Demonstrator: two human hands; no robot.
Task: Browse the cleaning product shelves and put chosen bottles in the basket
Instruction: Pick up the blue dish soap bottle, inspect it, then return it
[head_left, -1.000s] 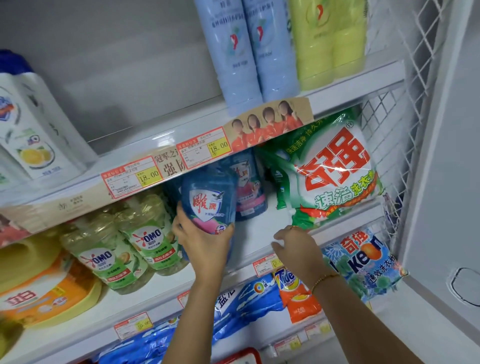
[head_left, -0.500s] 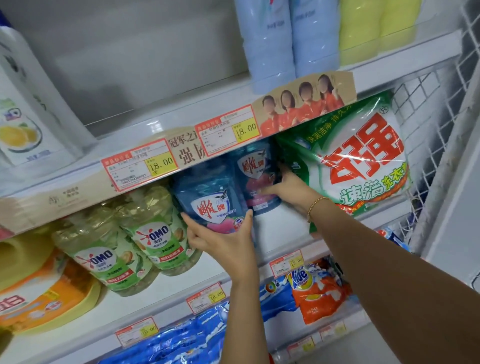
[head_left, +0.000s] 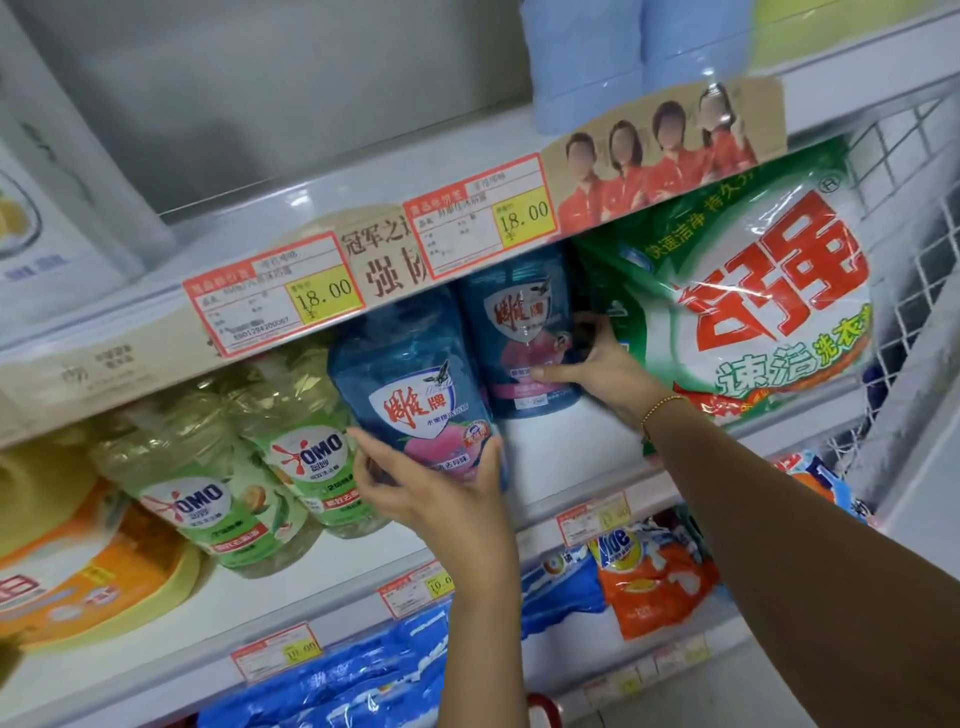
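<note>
My left hand (head_left: 441, 483) grips the nearer blue bottle (head_left: 410, 384) from below, upright but tilted left at the shelf (head_left: 561, 452) front; my right hand (head_left: 608, 369), farther in, curls its fingers (head_left: 545, 373) around the rear blue bottle (head_left: 519, 332), apparently gripping it.

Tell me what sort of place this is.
Most likely a shop's cleaning aisle. Price tags marked 18.00 line the shelf edge, and stock stands in rows: OMO bottles, a green bag. The left hand grips the front blue bottle; the right hand grips the rear blue bottle.
</note>
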